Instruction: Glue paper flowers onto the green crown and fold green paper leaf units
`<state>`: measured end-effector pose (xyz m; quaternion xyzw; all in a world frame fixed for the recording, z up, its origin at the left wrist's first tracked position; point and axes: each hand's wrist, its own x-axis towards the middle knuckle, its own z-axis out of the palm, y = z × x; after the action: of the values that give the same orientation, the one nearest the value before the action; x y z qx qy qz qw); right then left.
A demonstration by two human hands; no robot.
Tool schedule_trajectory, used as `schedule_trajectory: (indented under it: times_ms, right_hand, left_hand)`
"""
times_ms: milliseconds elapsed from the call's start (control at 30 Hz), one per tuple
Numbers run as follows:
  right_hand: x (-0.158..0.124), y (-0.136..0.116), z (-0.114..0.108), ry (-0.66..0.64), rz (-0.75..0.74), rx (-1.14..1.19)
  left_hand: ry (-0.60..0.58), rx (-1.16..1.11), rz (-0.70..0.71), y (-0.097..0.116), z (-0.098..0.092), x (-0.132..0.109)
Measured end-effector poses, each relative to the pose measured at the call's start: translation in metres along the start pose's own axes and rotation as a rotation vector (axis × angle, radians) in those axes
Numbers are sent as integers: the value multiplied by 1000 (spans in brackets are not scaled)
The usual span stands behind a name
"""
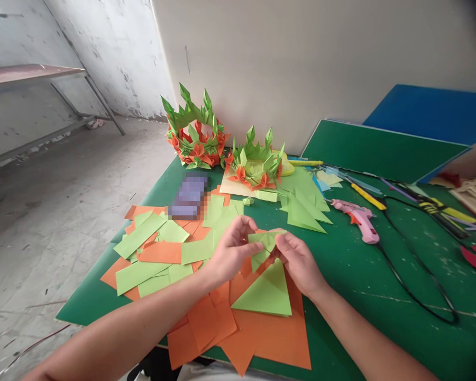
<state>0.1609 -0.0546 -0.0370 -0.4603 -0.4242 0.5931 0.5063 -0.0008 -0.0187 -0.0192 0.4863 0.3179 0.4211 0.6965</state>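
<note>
Head view shows your left hand (232,248) and right hand (297,259) pinching a folded green paper piece (264,244). Orange sheets (269,333) lie below on the desk (360,275).

Near the front edge of the green desk (353,264), the left hand (232,251) and right hand (299,262) pinch a small folded green paper piece (263,244) between them above a green paper triangle (266,293) lying on orange sheets (262,333).
</note>
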Motion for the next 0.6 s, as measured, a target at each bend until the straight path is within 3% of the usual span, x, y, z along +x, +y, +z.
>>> schedule_trajectory:
  times_ms: [133,467,600]
  right_hand:
    - [0,-3,1,-19,18,-104]
    - [-4,-7,-1,10,-178,-398]
    - [-4,-9,-2,-37,-151,-368]
  left_hand:
    - [3,7,38,-1,-2,0]
    - [8,205,-48,-7,-3,3]
    - [-3,36,-181,-3,-2,5]
